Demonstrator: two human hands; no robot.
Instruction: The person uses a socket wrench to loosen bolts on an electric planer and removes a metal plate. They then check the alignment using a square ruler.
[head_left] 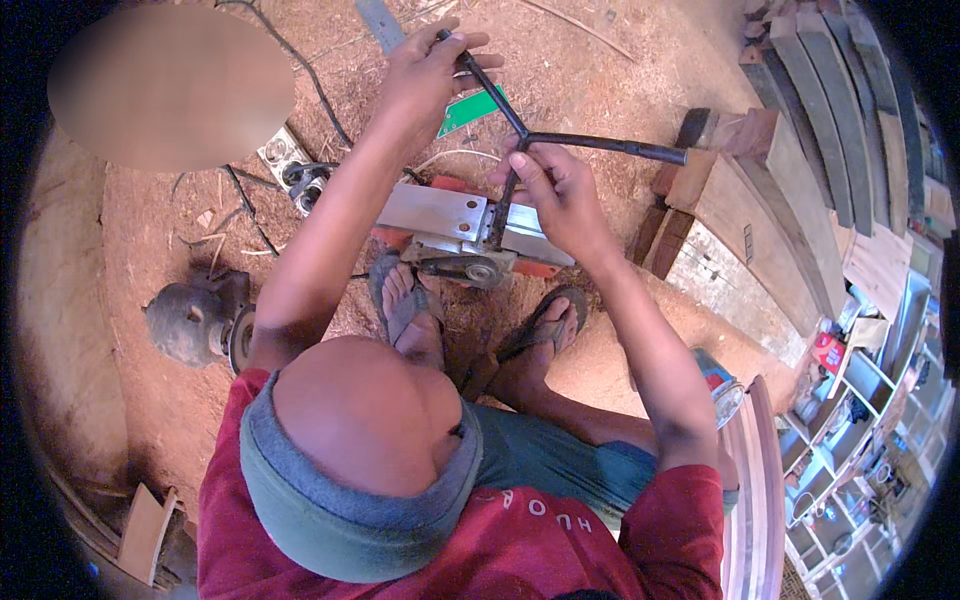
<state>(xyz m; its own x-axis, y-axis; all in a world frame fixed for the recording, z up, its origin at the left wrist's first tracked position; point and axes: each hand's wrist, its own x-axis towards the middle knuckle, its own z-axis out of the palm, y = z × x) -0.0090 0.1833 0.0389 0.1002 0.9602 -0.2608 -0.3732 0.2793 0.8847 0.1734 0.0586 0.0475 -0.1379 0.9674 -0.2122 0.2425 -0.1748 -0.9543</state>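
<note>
A black Y-shaped socket wrench [600, 143] is in both my hands, above an electric hand planer [420, 208] lying with its metal sole up. My left hand [425, 80] pinches the wrench's upper arm near its end, its other fingers stretched out. Near the junction, my right hand [563, 190] closes thumb and fingers on the lower arm. That arm's end reaches down to the planer's cutter area; whether it sits on a bolt cannot be made out. The planer's drive belt [445, 268] is exposed on the near side, close to my sandalled feet.
Sawdust covers the ground. A power strip [283, 152] with cables lies left of the planer, and a motor with a disc [190, 318] stands farther left. A green flat piece [472, 112] lies beyond. Stacked timber [755, 220] and cluttered shelves [850, 420] line the right.
</note>
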